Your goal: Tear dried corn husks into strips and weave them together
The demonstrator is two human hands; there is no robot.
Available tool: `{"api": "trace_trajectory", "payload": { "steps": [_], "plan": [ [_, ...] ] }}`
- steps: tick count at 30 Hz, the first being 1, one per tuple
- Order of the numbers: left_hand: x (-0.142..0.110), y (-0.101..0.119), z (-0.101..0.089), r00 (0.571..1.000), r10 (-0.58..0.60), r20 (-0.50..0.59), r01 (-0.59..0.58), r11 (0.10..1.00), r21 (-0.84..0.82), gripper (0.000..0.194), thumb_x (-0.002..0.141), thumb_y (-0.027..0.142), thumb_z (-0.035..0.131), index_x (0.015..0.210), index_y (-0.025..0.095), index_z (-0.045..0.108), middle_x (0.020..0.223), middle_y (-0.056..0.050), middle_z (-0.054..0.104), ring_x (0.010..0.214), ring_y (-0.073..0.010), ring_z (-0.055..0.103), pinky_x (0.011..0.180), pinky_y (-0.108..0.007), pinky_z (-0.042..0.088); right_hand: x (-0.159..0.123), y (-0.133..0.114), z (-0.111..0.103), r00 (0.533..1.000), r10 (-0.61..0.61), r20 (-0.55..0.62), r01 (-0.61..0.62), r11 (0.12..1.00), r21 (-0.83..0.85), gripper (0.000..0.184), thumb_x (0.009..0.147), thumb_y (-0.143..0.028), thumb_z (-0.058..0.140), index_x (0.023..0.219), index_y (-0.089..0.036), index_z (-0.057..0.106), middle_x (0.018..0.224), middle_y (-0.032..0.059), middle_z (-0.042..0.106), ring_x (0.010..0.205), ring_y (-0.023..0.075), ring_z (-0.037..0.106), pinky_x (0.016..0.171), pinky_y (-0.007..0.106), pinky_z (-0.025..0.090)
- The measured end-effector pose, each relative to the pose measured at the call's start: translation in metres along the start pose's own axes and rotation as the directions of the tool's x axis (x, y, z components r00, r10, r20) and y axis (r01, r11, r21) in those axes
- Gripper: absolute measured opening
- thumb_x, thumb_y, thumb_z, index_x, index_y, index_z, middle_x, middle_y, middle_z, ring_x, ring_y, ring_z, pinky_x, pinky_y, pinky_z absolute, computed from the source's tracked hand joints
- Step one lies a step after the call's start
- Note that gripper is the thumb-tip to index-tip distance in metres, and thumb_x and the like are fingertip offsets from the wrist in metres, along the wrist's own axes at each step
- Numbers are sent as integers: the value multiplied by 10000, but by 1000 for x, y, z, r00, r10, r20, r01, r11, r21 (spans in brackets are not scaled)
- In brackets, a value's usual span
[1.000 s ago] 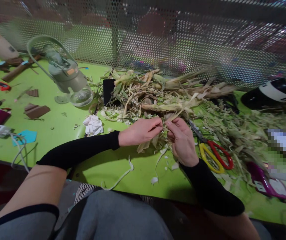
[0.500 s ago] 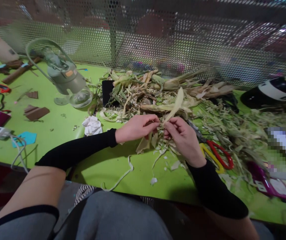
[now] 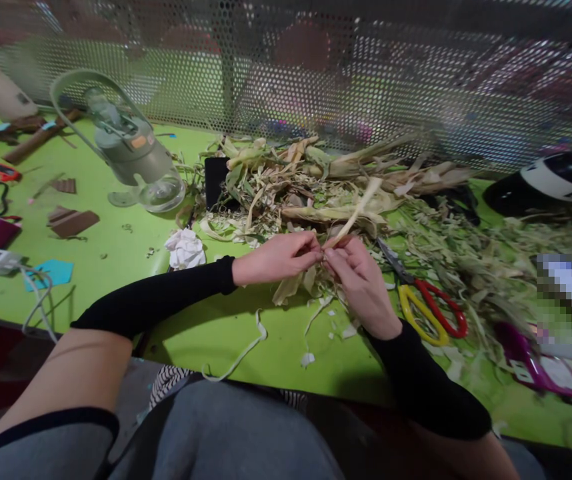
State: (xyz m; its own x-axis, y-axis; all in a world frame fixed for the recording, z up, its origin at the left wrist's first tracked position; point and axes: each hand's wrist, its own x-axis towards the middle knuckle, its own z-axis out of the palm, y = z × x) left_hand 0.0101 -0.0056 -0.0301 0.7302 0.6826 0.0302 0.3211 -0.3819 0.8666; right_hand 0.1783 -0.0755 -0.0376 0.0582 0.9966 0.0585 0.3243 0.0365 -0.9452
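My left hand (image 3: 283,257) and my right hand (image 3: 361,280) meet over the near edge of the husk pile, fingertips pinched close together. Between them is a pale strip of corn husk (image 3: 361,210); its long end sticks up and to the right past my right fingers. Its lower end is hidden in my fingertips. Under my hands hang and lie more husk pieces (image 3: 289,287). Scissors (image 3: 423,300) with one red and one yellow handle lie just right of my right hand.
Behind my hands spreads a heap of dry husks (image 3: 311,163) with a black phone (image 3: 216,183) at its left. A water bottle (image 3: 131,150), crumpled tissue (image 3: 185,249) and brown scraps (image 3: 73,225) are on the left. A dark bottle (image 3: 541,180) lies far right, before a perforated screen (image 3: 276,73).
My right hand has shifted slightly left and down, closer to my left fingertips. The husk strip has turned and leans further right. More of the scissors shows.
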Motion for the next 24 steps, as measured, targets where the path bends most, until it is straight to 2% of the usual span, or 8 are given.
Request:
{"api": "trace_trajectory", "payload": {
  "steps": [4, 8, 14, 19, 24],
  "plan": [
    [2, -2, -1, 998, 16, 61, -8, 990, -143, 154, 933, 275, 504, 810, 188, 472, 735, 33, 504, 667, -108, 418, 635, -245, 348, 1, 1, 4, 998, 68, -3, -65, 967, 245, 191, 855, -353, 678, 934, -228, 557, 602, -84, 408, 509, 91, 318, 478, 237, 237],
    [2, -2, 0, 998, 18, 52, -5, 974, -226, 112, 900, 207, 515, 798, 180, 479, 720, 44, 494, 654, -92, 409, 628, -230, 339, 1, 3, 8, 993, 101, -57, -73, 926, 371, 189, 813, -314, 720, 896, -224, 575, 661, -68, 474, 505, 68, 312, 467, 216, 238],
    [1, -5, 4, 999, 43, 6, -40, 974, -224, 68, 878, 202, 526, 817, 172, 514, 719, 46, 517, 652, -88, 428, 639, -232, 339, 3, 6, 9, 982, 173, -69, -129, 899, 418, 213, 803, -331, 735, 900, -227, 576, 555, -106, 350, 453, 64, 243, 427, 204, 177],
    [-2, -8, 6, 994, 93, -51, -97, 992, -82, 48, 880, 200, 520, 841, 176, 533, 708, 54, 516, 645, -91, 426, 647, -245, 330, 5, 5, 12, 963, 265, -54, -219, 881, 419, 358, 731, -410, 806, 888, -226, 543, 540, -118, 367, 434, 49, 222, 408, 194, 134],
    [-3, -6, 6, 992, 108, -60, -110, 993, -33, 61, 889, 200, 527, 837, 174, 545, 694, 53, 521, 641, -94, 441, 657, -249, 345, 7, 7, 9, 960, 281, -10, -256, 886, 387, 441, 739, -545, 815, 819, -226, 522, 526, -115, 349, 434, 47, 216, 401, 192, 147]
  ]
}}
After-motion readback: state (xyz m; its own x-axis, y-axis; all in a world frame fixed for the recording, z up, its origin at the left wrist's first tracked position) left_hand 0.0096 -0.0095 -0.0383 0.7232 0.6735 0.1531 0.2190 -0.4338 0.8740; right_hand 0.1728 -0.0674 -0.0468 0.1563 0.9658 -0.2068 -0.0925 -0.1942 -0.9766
